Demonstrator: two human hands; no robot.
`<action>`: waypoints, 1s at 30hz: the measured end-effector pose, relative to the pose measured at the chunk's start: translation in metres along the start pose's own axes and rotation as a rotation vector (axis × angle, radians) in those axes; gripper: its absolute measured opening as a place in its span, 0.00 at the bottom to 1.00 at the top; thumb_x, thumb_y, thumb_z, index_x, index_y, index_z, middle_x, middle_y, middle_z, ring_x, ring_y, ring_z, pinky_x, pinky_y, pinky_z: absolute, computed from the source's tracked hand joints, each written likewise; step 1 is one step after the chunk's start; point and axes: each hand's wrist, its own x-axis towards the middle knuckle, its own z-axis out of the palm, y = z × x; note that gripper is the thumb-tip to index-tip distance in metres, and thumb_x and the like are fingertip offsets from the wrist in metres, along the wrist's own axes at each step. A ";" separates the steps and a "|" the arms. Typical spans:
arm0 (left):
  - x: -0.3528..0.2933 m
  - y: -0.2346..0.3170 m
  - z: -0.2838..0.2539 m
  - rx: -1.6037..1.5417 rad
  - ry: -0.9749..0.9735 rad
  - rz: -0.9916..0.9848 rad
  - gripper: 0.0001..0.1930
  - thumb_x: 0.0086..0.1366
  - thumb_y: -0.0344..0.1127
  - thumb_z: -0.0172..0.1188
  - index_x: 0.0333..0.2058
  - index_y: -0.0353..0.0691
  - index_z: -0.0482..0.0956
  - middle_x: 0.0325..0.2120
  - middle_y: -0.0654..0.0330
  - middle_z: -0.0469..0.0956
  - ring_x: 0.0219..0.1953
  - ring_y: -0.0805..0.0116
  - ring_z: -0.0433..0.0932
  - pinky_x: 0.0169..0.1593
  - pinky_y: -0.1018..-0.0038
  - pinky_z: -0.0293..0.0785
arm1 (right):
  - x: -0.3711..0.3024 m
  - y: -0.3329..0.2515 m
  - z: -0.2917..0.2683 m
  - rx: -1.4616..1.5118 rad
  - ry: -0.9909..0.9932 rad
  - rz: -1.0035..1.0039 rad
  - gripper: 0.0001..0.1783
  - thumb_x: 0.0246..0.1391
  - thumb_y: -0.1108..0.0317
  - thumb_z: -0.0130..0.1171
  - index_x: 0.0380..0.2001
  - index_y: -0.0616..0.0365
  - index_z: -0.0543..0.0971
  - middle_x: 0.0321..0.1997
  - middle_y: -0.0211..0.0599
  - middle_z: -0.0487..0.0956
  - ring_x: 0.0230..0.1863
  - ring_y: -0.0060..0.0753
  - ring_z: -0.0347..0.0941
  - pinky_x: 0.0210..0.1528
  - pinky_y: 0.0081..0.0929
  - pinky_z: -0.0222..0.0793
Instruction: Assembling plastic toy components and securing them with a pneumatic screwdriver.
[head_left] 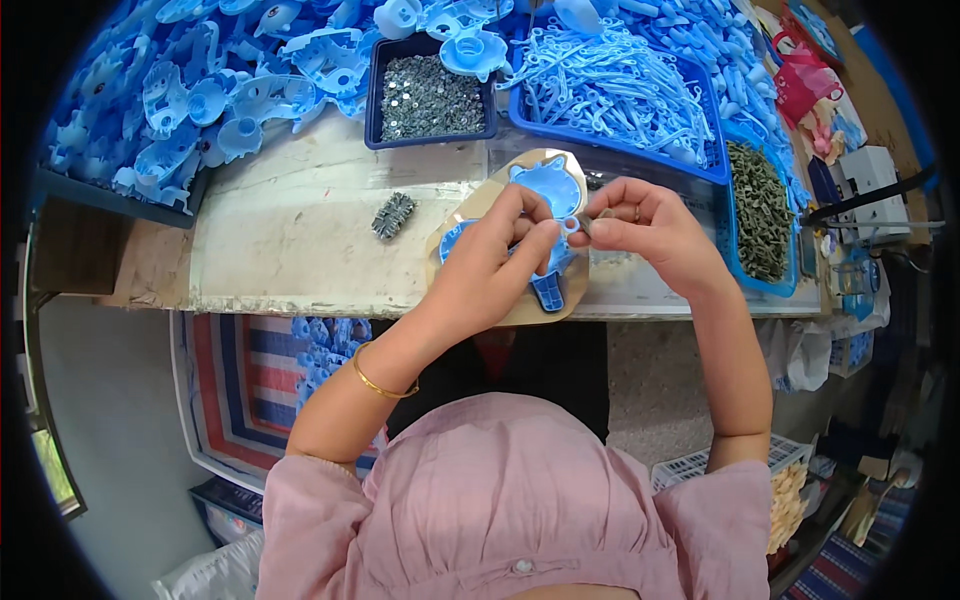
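Note:
In front of me a tan, rounded holder lies at the table's near edge, with hollow light-blue plastic shell parts set in it. Over its middle my left hand is closed, thumb against fingers, on a light-blue plastic piece with a ringed end. Most of that piece is hidden by the fingers. From the other side my right hand pinches a small dark grey-green part right beside the ring. Whether the part touches the ring I cannot tell.
Beyond the holder stand a dark-blue tray of small metal pieces and a blue basket of light-blue ringed sticks. A bin of grey-green parts is at right. Blue shells heap at back left. A dark metallic cluster lies left of the holder.

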 end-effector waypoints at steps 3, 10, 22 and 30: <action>-0.002 -0.002 0.001 -0.007 0.002 0.049 0.11 0.74 0.38 0.54 0.42 0.35 0.68 0.26 0.60 0.76 0.29 0.73 0.76 0.35 0.74 0.71 | 0.000 -0.001 0.006 -0.077 0.031 -0.043 0.16 0.61 0.67 0.64 0.49 0.65 0.82 0.52 0.43 0.83 0.52 0.27 0.80 0.55 0.27 0.75; -0.005 -0.005 0.002 0.093 -0.020 0.036 0.12 0.72 0.38 0.58 0.41 0.35 0.68 0.28 0.55 0.80 0.29 0.67 0.79 0.35 0.70 0.72 | 0.002 0.002 0.021 -0.128 0.135 -0.091 0.15 0.61 0.62 0.65 0.41 0.64 0.86 0.37 0.32 0.84 0.34 0.19 0.75 0.36 0.20 0.71; -0.014 0.002 0.008 0.587 0.086 0.170 0.14 0.69 0.43 0.61 0.41 0.39 0.72 0.29 0.49 0.82 0.32 0.49 0.82 0.32 0.58 0.74 | -0.005 -0.004 0.030 -0.282 0.172 -0.043 0.12 0.59 0.64 0.68 0.35 0.63 0.85 0.28 0.27 0.81 0.24 0.15 0.71 0.26 0.16 0.65; -0.014 0.005 -0.005 0.420 -0.046 0.155 0.10 0.71 0.37 0.59 0.39 0.35 0.80 0.27 0.56 0.79 0.29 0.65 0.77 0.34 0.72 0.71 | -0.006 0.005 0.030 -0.149 -0.020 -0.011 0.11 0.60 0.65 0.67 0.41 0.62 0.83 0.34 0.26 0.80 0.32 0.14 0.72 0.33 0.15 0.68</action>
